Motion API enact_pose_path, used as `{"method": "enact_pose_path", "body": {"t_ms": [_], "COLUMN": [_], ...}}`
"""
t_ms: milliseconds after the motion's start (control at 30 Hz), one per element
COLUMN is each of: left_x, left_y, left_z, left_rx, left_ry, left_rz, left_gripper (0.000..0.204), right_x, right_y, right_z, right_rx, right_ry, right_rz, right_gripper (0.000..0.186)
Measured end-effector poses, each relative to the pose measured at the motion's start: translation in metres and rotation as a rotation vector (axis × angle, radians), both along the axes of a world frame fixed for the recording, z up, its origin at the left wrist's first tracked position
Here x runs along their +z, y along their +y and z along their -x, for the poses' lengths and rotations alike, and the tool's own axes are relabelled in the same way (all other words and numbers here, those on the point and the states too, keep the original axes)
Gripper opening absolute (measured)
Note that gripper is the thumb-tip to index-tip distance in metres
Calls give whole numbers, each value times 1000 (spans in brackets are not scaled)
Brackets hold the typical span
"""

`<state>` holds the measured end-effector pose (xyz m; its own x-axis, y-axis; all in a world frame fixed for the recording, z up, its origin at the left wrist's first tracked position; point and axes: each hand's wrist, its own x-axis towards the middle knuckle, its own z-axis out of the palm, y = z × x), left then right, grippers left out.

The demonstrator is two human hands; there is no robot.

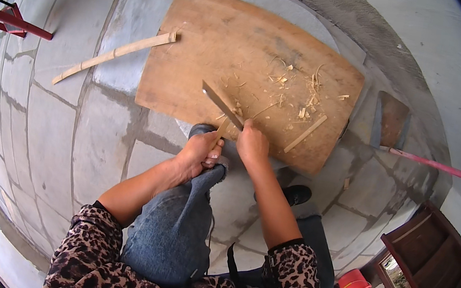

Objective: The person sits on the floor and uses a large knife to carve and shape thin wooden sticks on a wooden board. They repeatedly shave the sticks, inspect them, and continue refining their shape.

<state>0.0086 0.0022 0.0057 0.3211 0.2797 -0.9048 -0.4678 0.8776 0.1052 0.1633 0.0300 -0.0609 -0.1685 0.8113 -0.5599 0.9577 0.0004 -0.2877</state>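
My right hand is closed round the handle of a knife with a long, broad blade, which points up and left over the board. In my left hand is a thin bamboo strip, gripped just above my raised knee; its far end runs under the blade. Both hands are at the near edge of a worn wooden board. A short bamboo strip lies on the board at the right, near scattered curled shavings. A longer split bamboo piece leans on the board's left edge.
A shovel-like pan with a red handle lies right of the board. A red bucket and a dark wooden panel are at lower right. Red legs of furniture stand at upper left on the stone-slab floor.
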Motion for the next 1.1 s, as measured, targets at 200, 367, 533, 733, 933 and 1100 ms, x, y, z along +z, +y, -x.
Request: {"method": "enact_pose_path", "body": {"t_ms": [200, 367, 533, 733, 933, 1100], "left_x": [-7, -2, -4, -4, -2, -2], "left_y": [-6, 1, -6, 3, 2, 0], "left_z": [6, -2, -5, -7, -11, -5], "left_rx": [63, -42, -53, -86, -89, -74], "left_ry": [-20, 54, 64, 99, 67, 85], "left_rz": [18, -47, -30, -21, -27, -16], "left_gripper": [28, 25, 25, 27, 25, 24], "right_x": [17, 5, 5, 3, -11, 6], "right_y": [-2, 2, -1, 3, 13, -1], "right_z": [9, 7, 8, 13, 2, 11], "right_rx": [58, 16, 23, 104, -25, 40], "right_ry": [36, -14, 18, -25, 25, 24], "right_rz": [-31, 32, -5, -12, 1, 28], "right_gripper": [17, 18, 17, 16, 16, 20]}}
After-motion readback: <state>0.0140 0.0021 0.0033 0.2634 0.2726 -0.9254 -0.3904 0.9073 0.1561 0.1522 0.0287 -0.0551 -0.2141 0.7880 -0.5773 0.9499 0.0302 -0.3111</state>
